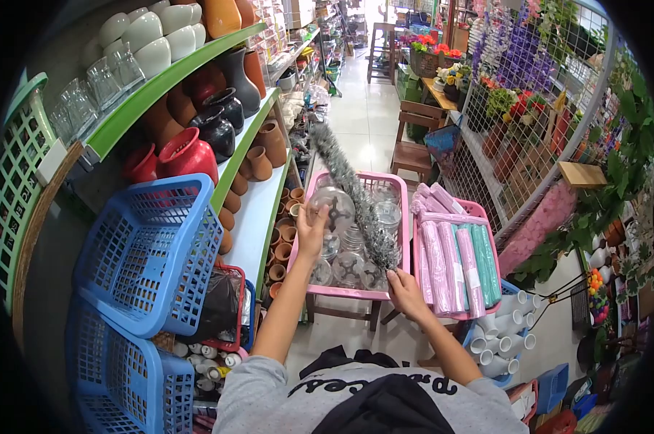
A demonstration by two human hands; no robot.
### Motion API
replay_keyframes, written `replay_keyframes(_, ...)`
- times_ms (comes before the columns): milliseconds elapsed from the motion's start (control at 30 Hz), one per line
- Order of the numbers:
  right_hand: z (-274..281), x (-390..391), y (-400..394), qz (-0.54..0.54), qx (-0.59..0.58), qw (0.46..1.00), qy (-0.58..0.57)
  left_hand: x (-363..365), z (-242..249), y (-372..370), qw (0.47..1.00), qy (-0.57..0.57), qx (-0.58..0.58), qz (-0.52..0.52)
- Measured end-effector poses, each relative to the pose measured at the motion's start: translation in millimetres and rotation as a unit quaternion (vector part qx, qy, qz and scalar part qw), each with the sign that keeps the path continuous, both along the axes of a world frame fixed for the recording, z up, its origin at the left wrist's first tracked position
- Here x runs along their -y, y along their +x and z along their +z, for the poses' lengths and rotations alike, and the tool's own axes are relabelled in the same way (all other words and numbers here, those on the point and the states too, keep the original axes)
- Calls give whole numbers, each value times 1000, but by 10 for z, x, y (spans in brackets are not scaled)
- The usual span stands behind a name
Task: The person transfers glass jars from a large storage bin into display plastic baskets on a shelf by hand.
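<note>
A clear round glass item [334, 208] is in my left hand [312, 230], tilted above the pink basket [348, 292]. My right hand [406, 293] grips the lower end of a fluffy grey duster [348, 184], whose length slants up and to the left across the basket, close beside the glass item. Several clear glass pieces [348, 267] lie inside the basket. To its right stands another pink basket [495, 253] with rolled pink and green packs [453, 260].
Blue baskets [142, 253] are stacked at the left, below shelves [182, 79] of bowls, vases and pots. A wooden chair [417, 137] stands ahead, beside a wire rack [515, 101] of artificial flowers. White vases [500, 340] fill a blue crate at the lower right.
</note>
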State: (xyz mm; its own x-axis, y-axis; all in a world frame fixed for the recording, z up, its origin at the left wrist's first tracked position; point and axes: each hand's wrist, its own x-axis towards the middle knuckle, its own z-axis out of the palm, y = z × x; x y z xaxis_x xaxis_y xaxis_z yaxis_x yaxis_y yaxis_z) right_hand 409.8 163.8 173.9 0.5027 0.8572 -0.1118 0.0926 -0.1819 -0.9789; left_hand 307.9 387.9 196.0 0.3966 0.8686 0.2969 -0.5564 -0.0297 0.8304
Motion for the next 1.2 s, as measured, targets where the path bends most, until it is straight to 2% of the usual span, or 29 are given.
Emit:
replay_keyframes(33,-13,0,-56,-7,-44,999,9,20,-37,24,1000,-2,0,3)
replay_keyframes(67,-113,-29,-82,-5,-43,999,8,39,-67,51,995,-93,-5,-23)
replay_keyframes(100,-197,-91,-113,-23,57,997,48,84,-13,53,982,-183,-10,-49)
replay_keyframes(133,-256,-123,-123,-42,155,983,88,147,94,28,976,-196,-9,-95)
replay_keyframes(167,-293,-97,-100,-43,155,983,88,146,94,29,976,-196,-10,-96)
replay_keyframes(233,-81,-51,-116,-36,280,957,67,122,78,34,942,-299,80,-131)
replay_keyframes(267,-94,-35,-110,-36,280,957,68,93,38,47,942,-299,80,-131)
replay_keyframes(333,-147,26,-75,-12,364,929,67,4,-113,92,906,-351,153,-183)
replay_keyframes(367,-152,28,-40,-12,364,929,67,-30,-173,114,883,-375,190,-209)
replay_keyframes(400,-149,23,5,-5,401,914,57,85,5,78,887,-394,154,-182)
replay_keyframes(433,-142,19,43,4,437,898,46,-19,-178,87,887,-395,154,-182)
replay_keyframes(467,-109,-18,99,-4,450,892,34,-203,-454,94,840,-418,208,-276)
replay_keyframes(500,-110,-63,116,-3,450,892,34,-212,-461,66,779,-438,260,-366)
replay_keyframes(533,-130,-125,128,-34,416,908,30,-197,-472,67,813,-383,245,-365)
replay_keyframes(567,-122,-176,143,-65,383,921,26,-168,-479,121,812,-383,245,-366)
replay_keyframes(633,-68,-190,157,-68,356,932,28,113,19,153,903,-378,116,-167)
replay_keyframes(700,-10,-94,208,9,415,909,36,12,-111,161,920,-357,76,-143)
replay_keyframes(767,113,-80,236,1,400,916,17,-40,-246,159,972,-216,-11,-95)
replay_keyframes(800,163,-106,250,-3,385,923,-1,161,38,90,980,-181,-64,-50)
replay_keyframes(833,174,-143,268,-3,384,923,0,159,-10,92,984,-153,-29,-85)
replay_keyframes(900,158,-174,255,-1,338,941,9,134,-91,102,987,-119,-31,-104)
replay_keyframes(1000,195,-149,297,17,367,930,24,75,-97,10,983,-105,-6,-148)
replay_keyframes(1100,237,-157,357,5,341,940,-4,148,-57,-36,982,-100,-21,-157)
replay_keyframes(1167,262,-177,276,-6,309,951,23,124,-95,-27,984,-98,-20,-147)
replay_keyframes(1200,180,-129,201,29,329,942,57,70,-122,-31,982,-116,-12,-152)
